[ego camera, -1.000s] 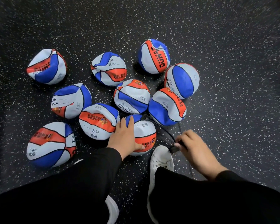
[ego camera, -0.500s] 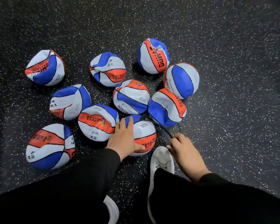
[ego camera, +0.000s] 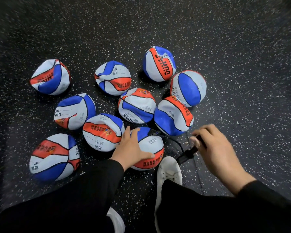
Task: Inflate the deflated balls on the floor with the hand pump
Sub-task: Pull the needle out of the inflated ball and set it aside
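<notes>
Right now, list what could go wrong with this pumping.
1. The left hand only rests on the ball; hard strokes could roll it and pull the hose out.
2. The right hand grips the pump beside the shoe; the pump might tip.

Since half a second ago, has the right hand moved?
Yes. The right hand, gripping the pump handle, has risen away from the white shoe.

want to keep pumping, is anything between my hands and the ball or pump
Nothing visible. The left hand already rests on the ball, the right hand grips the pump handle, and the hose runs unobstructed to the ball.
</notes>
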The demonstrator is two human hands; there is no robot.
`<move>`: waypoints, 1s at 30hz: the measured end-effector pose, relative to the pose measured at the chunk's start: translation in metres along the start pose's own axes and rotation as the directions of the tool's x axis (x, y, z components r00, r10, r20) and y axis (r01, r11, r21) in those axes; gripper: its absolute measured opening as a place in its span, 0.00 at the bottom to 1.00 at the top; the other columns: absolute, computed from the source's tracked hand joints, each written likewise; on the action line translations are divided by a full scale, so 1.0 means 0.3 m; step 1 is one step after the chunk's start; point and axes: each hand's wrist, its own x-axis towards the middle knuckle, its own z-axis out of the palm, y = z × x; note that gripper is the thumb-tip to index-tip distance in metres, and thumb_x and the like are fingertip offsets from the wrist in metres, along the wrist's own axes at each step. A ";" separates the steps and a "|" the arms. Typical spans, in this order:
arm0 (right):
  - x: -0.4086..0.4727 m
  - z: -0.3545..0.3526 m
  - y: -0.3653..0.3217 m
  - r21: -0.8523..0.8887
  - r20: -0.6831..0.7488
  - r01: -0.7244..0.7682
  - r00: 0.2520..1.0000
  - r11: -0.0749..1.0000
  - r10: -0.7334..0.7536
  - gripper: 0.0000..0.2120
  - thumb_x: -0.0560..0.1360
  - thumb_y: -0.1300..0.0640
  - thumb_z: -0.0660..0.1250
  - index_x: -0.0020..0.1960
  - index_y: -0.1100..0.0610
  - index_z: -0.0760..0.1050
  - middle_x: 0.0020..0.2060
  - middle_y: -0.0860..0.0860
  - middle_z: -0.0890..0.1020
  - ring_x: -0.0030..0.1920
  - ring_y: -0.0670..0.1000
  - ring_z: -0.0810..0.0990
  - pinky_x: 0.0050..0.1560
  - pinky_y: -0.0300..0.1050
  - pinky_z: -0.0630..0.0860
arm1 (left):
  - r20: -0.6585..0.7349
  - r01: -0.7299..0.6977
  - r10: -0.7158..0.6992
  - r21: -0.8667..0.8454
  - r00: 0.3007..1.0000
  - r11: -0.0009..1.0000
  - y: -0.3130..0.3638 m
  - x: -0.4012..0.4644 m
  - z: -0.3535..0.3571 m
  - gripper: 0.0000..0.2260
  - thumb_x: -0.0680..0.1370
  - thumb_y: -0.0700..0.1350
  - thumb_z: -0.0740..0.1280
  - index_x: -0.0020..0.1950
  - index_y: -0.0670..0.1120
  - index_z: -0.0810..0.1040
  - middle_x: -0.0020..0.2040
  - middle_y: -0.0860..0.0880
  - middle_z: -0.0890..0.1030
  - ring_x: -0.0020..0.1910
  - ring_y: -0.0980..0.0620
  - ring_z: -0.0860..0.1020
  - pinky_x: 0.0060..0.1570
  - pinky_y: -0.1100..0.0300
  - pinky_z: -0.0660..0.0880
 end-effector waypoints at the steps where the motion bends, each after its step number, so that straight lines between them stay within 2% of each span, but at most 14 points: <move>1: -0.005 0.021 0.010 0.002 -0.005 -0.018 1.000 1.000 0.018 0.08 0.81 0.48 0.61 0.53 0.50 0.76 0.51 0.44 0.71 0.45 0.44 0.67 0.43 0.44 0.69 | -0.001 0.007 -0.007 -0.018 1.000 1.000 0.003 0.001 0.002 0.60 0.64 0.68 0.80 0.84 0.52 0.49 0.85 0.47 0.47 0.84 0.46 0.49 0.79 0.44 0.58; 4: -0.052 0.130 0.046 -0.001 0.061 -0.074 0.995 0.997 0.074 0.10 0.82 0.45 0.57 0.52 0.49 0.73 0.52 0.46 0.72 0.48 0.50 0.73 0.41 0.50 0.75 | 0.004 0.010 -0.010 0.000 1.000 1.000 0.000 0.008 0.005 0.61 0.64 0.68 0.79 0.85 0.51 0.46 0.85 0.44 0.50 0.84 0.45 0.50 0.80 0.47 0.55; 6: -0.077 0.208 0.058 -0.048 0.157 -0.089 0.983 0.995 0.095 0.11 0.82 0.44 0.56 0.50 0.50 0.72 0.52 0.45 0.71 0.48 0.50 0.72 0.40 0.52 0.77 | 0.020 0.022 -0.022 0.011 1.000 1.000 -0.006 0.007 0.001 0.62 0.64 0.70 0.78 0.85 0.51 0.44 0.84 0.45 0.50 0.83 0.44 0.51 0.79 0.47 0.56; 10: -0.097 0.260 0.114 -0.076 0.245 -0.129 0.959 0.989 0.144 0.13 0.82 0.46 0.57 0.49 0.54 0.71 0.54 0.47 0.71 0.49 0.52 0.72 0.43 0.52 0.76 | 0.040 0.009 -0.009 0.009 0.999 1.000 -0.013 0.006 -0.003 0.62 0.65 0.71 0.77 0.85 0.52 0.43 0.85 0.45 0.48 0.84 0.45 0.49 0.80 0.47 0.55; 12: -0.110 0.249 0.129 -0.070 0.254 -0.097 0.961 0.993 0.112 0.12 0.83 0.46 0.57 0.48 0.53 0.71 0.52 0.46 0.70 0.47 0.51 0.72 0.43 0.50 0.75 | 0.041 0.013 -0.014 0.012 0.999 1.000 -0.006 0.004 0.005 0.62 0.65 0.71 0.77 0.85 0.52 0.42 0.85 0.44 0.46 0.84 0.45 0.47 0.80 0.47 0.53; 15: -0.111 0.229 0.079 -0.047 0.342 -0.051 0.937 0.998 0.064 0.13 0.83 0.44 0.55 0.51 0.51 0.73 0.51 0.43 0.68 0.48 0.48 0.71 0.46 0.46 0.74 | 0.037 0.030 -0.030 -0.016 0.999 0.999 -0.007 0.011 0.005 0.61 0.65 0.71 0.77 0.85 0.53 0.43 0.85 0.43 0.48 0.84 0.45 0.47 0.80 0.47 0.53; 16: -0.100 0.218 0.064 -0.031 0.322 -0.061 0.944 0.998 0.068 0.14 0.83 0.44 0.55 0.52 0.51 0.74 0.51 0.43 0.69 0.49 0.47 0.72 0.47 0.45 0.74 | 0.037 0.040 -0.039 -0.031 0.999 0.999 -0.009 0.011 0.005 0.61 0.65 0.71 0.77 0.85 0.53 0.43 0.85 0.44 0.48 0.84 0.45 0.48 0.80 0.48 0.54; 18: -0.051 0.155 0.038 0.013 0.164 -0.098 0.982 0.995 0.094 0.14 0.82 0.45 0.58 0.53 0.53 0.77 0.51 0.46 0.72 0.47 0.48 0.73 0.46 0.44 0.72 | 0.051 0.044 -0.042 -0.027 0.998 0.999 -0.006 0.008 0.002 0.62 0.65 0.71 0.77 0.85 0.54 0.43 0.85 0.44 0.48 0.84 0.45 0.48 0.80 0.47 0.54; 20: -0.005 0.061 0.018 0.035 0.030 -0.071 0.997 0.997 0.070 0.08 0.81 0.51 0.64 0.53 0.54 0.79 0.50 0.46 0.74 0.45 0.48 0.72 0.45 0.44 0.70 | 0.055 0.045 -0.044 -0.009 0.997 0.999 -0.001 0.009 0.002 0.61 0.65 0.71 0.77 0.85 0.54 0.42 0.85 0.44 0.47 0.84 0.44 0.48 0.80 0.47 0.54; 22: 0.015 -0.015 -0.001 0.028 -0.030 -0.018 0.999 0.999 0.019 0.05 0.79 0.55 0.67 0.52 0.55 0.80 0.49 0.46 0.74 0.44 0.47 0.71 0.45 0.44 0.69 | 0.052 0.048 -0.048 -0.002 0.998 0.999 0.005 0.010 0.004 0.61 0.65 0.71 0.77 0.85 0.54 0.42 0.85 0.43 0.47 0.84 0.44 0.48 0.80 0.47 0.55; 26: 0.006 0.017 0.026 0.048 -0.031 -0.005 1.000 0.999 0.006 0.07 0.80 0.52 0.63 0.51 0.54 0.78 0.50 0.45 0.72 0.46 0.50 0.72 0.44 0.47 0.72 | 0.050 0.053 -0.053 -0.006 0.997 0.999 0.009 0.015 0.003 0.62 0.65 0.72 0.77 0.85 0.54 0.42 0.85 0.43 0.48 0.84 0.44 0.48 0.79 0.47 0.55; 30: -0.043 0.180 0.077 0.001 0.085 -0.061 0.994 0.998 0.061 0.15 0.82 0.45 0.56 0.49 0.53 0.75 0.52 0.47 0.73 0.48 0.52 0.73 0.44 0.53 0.76 | 0.059 0.059 -0.060 0.020 0.996 0.998 0.013 0.014 0.004 0.62 0.65 0.72 0.76 0.85 0.54 0.41 0.85 0.44 0.46 0.84 0.44 0.47 0.80 0.47 0.55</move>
